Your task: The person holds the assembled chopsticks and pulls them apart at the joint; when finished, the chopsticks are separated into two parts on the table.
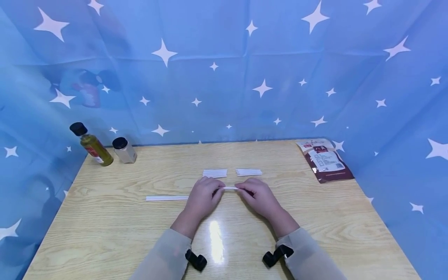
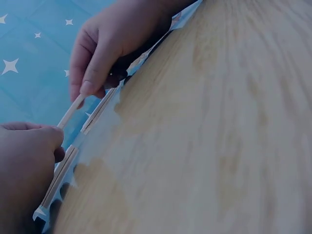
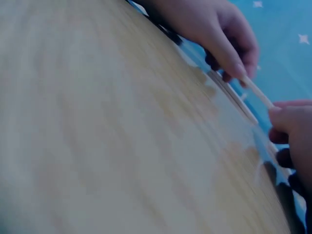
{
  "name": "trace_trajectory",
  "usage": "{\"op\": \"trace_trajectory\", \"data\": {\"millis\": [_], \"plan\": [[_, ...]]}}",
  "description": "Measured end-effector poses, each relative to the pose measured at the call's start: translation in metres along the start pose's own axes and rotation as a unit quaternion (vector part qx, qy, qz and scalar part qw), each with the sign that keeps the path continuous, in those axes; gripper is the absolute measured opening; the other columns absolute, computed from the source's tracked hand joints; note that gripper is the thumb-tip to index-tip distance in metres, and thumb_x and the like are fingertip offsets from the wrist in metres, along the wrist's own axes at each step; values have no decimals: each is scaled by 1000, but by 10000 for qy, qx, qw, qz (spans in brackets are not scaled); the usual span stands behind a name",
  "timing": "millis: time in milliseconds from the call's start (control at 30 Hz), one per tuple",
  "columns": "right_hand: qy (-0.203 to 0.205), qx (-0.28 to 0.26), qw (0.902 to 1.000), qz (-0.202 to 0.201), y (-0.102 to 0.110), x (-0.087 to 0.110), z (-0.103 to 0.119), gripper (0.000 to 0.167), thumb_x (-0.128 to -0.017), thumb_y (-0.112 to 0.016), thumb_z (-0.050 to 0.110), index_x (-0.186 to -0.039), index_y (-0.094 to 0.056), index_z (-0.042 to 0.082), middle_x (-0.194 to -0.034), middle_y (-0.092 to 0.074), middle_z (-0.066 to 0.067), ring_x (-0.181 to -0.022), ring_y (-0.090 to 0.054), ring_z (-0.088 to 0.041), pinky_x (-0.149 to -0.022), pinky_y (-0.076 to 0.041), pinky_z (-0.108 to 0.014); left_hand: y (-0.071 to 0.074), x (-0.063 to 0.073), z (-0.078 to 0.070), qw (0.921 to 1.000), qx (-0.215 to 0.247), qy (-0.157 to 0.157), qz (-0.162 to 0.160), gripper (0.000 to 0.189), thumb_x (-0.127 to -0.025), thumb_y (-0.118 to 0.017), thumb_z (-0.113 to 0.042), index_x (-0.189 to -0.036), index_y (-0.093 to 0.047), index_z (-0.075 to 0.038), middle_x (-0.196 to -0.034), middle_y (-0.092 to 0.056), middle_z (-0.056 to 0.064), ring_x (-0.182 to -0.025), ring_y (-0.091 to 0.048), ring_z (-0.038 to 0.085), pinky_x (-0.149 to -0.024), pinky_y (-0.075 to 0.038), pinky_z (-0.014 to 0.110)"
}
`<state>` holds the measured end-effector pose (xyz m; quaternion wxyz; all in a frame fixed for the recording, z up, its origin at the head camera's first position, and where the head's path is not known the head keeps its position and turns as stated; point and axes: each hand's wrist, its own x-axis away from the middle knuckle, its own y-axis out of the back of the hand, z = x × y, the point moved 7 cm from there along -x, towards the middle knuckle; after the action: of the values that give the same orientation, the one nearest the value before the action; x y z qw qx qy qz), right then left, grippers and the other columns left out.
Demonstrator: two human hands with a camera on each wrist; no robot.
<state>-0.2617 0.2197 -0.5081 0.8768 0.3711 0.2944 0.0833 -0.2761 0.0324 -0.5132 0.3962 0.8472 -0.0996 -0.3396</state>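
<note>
A thin white stick (image 1: pixel 230 188) spans the gap between both hands, above the table in the wrist views. My left hand (image 1: pixel 204 196) pinches one end between thumb and fingers. At the opposite end, my right hand (image 1: pixel 258 197) pinches it the same way. Just beyond the hands lie two bundles of short white sticks, a left bundle (image 1: pixel 215 173) and a right bundle (image 1: pixel 249 172). Several longer white sticks (image 1: pixel 166 198) lie side by side to the left, their right ends hidden behind the left hand. The left wrist view shows the held stick (image 2: pixel 71 111) tilted between the fingertips.
On the wooden table (image 1: pixel 115 233), a bottle of greenish liquid (image 1: pixel 95 149) and a black-capped jar (image 1: pixel 125 151) stand at the back left. A dark red and white packet (image 1: pixel 325 161) lies at the back right. A blue star-patterned cloth (image 1: pixel 224 77) hangs behind.
</note>
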Motion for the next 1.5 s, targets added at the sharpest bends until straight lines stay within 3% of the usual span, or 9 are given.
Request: {"op": "trace_trajectory", "data": {"millis": [100, 200, 400, 900, 1200, 1333, 1500], "plan": [[185, -3, 9998, -100, -4, 1, 6, 18, -95, -82, 9, -113, -84, 11, -94, -73, 6, -82, -60, -8, -70, -52, -30, -3, 1, 0, 9998, 165, 42, 97, 7, -103, -74, -21, -103, -79, -16, -105, -77, -4, -104, -70, 19, -100, -54, 38], [116, -5, 9998, -185, -6, 2, 7, 15, -93, -85, 11, -108, -85, 13, -91, -72, 9, -80, -58, -7, -69, -50, -30, -6, 1, 0, 9989, 387, 145, 218, 8, -104, -74, -22, -103, -80, -17, -107, -77, -5, -111, -70, 19, -105, -53, 37], [-196, -163, 9996, -157, -6, 0, 3, 8, -92, -86, 13, -99, -85, 17, -89, -72, 12, -80, -58, -8, -70, -50, -30, -6, 3, 0, 9963, 751, 337, 262, 5, -101, -77, -18, -100, -80, -15, -101, -76, -4, -102, -70, 17, -95, -57, 38], [-186, -382, 9990, -163, -5, 0, -1, 8, -90, -87, 11, -97, -85, 15, -88, -74, 12, -80, -56, -9, -69, -48, -29, -4, 2, 2, 9914, 1015, 693, 448, 4, -100, -78, -17, -100, -82, -15, -96, -75, -6, -85, -66, 9, -77, -56, 31], [25, -578, 9983, -13, -6, -5, 0, 5, -92, -85, 11, -96, -85, 15, -86, -73, 12, -83, -54, -11, -72, -44, -31, -1, 4, 8, 9874, 1260, 846, 440, 3, -97, -81, -13, -97, -83, -15, -97, -77, -5, -90, -71, 10, -81, -59, 32], [-59, -592, 9982, 82, -5, -2, -4, 5, -93, -85, 13, -96, -85, 17, -87, -73, 14, -85, -55, -11, -74, -45, -32, -3, 3, 7, 9869, 1359, 734, 474, 3, -98, -80, -15, -97, -83, -15, -99, -78, -4, -93, -72, 12, -83, -59, 33], [-579, -379, 9974, -192, 7, 7, -18, 8, -93, -85, 13, -98, -86, 19, -89, -73, 16, -87, -59, -9, -81, -50, -35, 1, 7, 13, 9854, 1350, 1038, 68, 3, -96, -82, -13, -95, -83, -15, -92, -75, -6, -81, -66, 9, -72, -57, 29]]}}
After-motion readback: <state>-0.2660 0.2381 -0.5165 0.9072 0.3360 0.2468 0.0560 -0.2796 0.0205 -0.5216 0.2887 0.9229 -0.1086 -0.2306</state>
